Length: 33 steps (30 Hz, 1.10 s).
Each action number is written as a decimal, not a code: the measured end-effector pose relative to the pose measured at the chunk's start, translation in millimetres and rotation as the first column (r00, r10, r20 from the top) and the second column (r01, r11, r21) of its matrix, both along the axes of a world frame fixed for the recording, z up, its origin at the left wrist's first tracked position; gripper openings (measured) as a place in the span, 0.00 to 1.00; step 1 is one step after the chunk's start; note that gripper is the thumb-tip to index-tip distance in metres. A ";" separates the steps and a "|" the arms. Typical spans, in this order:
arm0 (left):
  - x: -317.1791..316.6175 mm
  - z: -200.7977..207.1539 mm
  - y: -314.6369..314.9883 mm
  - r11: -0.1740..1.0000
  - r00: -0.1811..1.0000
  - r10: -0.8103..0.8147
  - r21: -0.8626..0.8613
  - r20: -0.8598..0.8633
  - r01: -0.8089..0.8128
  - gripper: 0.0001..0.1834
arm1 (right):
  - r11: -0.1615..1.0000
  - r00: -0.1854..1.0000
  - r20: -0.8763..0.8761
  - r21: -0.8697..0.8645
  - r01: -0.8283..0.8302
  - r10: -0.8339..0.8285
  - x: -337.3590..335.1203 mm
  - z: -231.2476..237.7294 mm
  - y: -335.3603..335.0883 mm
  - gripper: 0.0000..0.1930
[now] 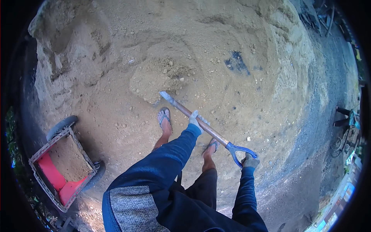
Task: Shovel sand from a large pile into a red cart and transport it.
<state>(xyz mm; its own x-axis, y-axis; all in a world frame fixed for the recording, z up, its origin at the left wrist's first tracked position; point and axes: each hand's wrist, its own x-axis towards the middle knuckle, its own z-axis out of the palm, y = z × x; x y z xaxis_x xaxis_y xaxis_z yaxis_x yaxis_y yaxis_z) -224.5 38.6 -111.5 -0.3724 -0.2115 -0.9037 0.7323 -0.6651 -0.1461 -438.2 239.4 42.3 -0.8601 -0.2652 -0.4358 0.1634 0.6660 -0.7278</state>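
Observation:
A shovel (218,137) with a brown wooden shaft slants across the ground before me. My left hand (197,120), in a pale glove, wraps round the middle of the shaft. On the blue D-shaped grip at the top end, my right hand (250,160) is closed, also gloved. The shaft's lower end runs to a worn metal socket beside a low heap of loose soil (156,80). Soil hides nearly all of the blade, so I cannot tell how deep it sits. My feet in flip-flops stand apart on either side of the shaft.
At the left stands a two-wheeled cart (48,170) with a red inside and a load of soil (69,158). A high bank of soil (69,42) rises ahead. Dark patches (237,62) mark the ground. Another person (351,117) is at the far right, near a wheeled thing.

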 end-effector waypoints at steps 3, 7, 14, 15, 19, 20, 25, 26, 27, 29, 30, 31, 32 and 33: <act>82.9 66.6 5.9 0.984 0.967 0.178 -0.018 0.181 -0.178 0.20 | 0.984 0.961 0.223 0.034 -0.177 0.165 26.4 -3.2 -25.8 0.05; 250.5 120.4 24.0 0.876 0.764 0.479 -0.291 0.432 -0.385 0.26 | 0.722 0.718 0.123 0.016 -0.692 0.685 138.7 -36.7 -77.7 0.14; 401.1 282.9 63.0 0.892 0.660 0.421 -0.417 0.622 -0.175 0.19 | 0.001 -0.018 0.019 -0.724 -0.690 1.000 297.6 228.4 -125.8 0.20; 389.2 283.1 72.4 0.903 0.719 0.346 -0.421 0.603 -0.082 0.19 | 0.058 0.025 0.057 -0.702 -0.710 0.998 276.7 225.6 -115.7 0.20; 245.4 181.0 79.9 0.835 0.723 0.517 -0.458 0.459 -0.306 0.10 | 0.621 0.472 0.410 -0.423 -0.660 0.781 133.2 96.6 -54.3 0.15; 207.5 135.6 98.9 0.842 0.786 0.493 -0.432 0.372 -0.323 0.11 | 0.775 0.638 0.443 -0.309 -0.552 0.630 97.6 72.4 -27.5 0.12; -37.0 42.0 240.2 0.963 0.980 0.191 0.203 -0.049 -0.177 0.12 | 0.971 0.986 0.146 0.215 -0.107 0.077 -70.8 39.6 183.2 0.07; -75.0 44.3 267.5 0.962 0.999 0.038 0.270 0.004 -0.038 0.10 | 0.977 0.994 0.105 0.213 -0.011 -0.011 -89.9 58.2 218.9 0.05; -103.8 44.8 291.1 0.930 1.000 -0.014 0.367 -0.012 0.018 0.08 | 0.953 0.997 0.044 0.302 0.041 -0.057 -102.2 74.2 249.6 0.05; -137.3 49.0 324.4 0.912 0.990 -0.114 0.387 -0.083 0.138 0.07 | 0.919 0.987 -0.114 0.366 0.151 -0.117 -111.0 90.3 300.8 0.06; -141.8 34.3 337.1 0.901 0.982 -0.130 0.397 -0.136 0.174 0.07 | 0.892 0.979 -0.160 0.413 0.184 -0.128 -98.3 98.4 297.6 0.07; -137.5 12.0 339.9 0.900 0.981 -0.132 0.398 -0.141 0.178 0.07 | 0.890 0.978 -0.165 0.414 0.189 -0.130 -86.6 83.8 295.4 0.07; -130.6 0.8 341.9 0.891 0.975 -0.211 0.397 -0.070 0.221 0.07 | 0.873 0.961 -0.183 0.408 0.268 -0.209 -74.0 71.5 297.7 0.07; -121.2 -9.9 340.6 0.881 0.958 -0.285 0.394 0.005 0.260 0.07 | 0.852 0.939 -0.195 0.397 0.341 -0.284 -58.1 57.3 296.9 0.06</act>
